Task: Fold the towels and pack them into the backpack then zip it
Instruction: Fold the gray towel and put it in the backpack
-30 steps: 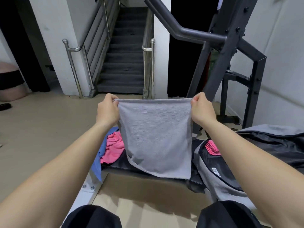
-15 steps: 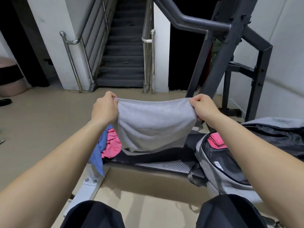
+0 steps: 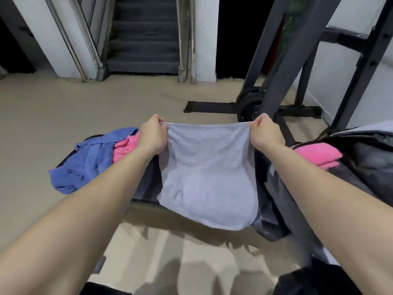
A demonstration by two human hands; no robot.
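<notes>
A grey towel [image 3: 207, 173] is stretched between my hands over a black bench [image 3: 146, 184]. My left hand [image 3: 153, 135] pinches its top left corner and my right hand [image 3: 265, 134] pinches its top right corner. The towel's lower part drapes down over the bench's near edge. On the bench to the left lie a crumpled blue towel [image 3: 85, 161] and a pink towel [image 3: 123, 146]. At the right the grey and black backpack [image 3: 365, 162] lies open, with a folded pink towel [image 3: 316, 155] inside it.
A dark metal gym frame [image 3: 282, 67] with weight plates [image 3: 249, 103] stands behind the bench at the right. A staircase [image 3: 144, 39] with steel handrails rises at the back. Beige floor [image 3: 63, 107] spreads to the left. My dark-clad knees show at the bottom edge.
My view has tipped downward and both hands have lowered the grey towel onto the bench, its lower part now hanging over the near edge.
</notes>
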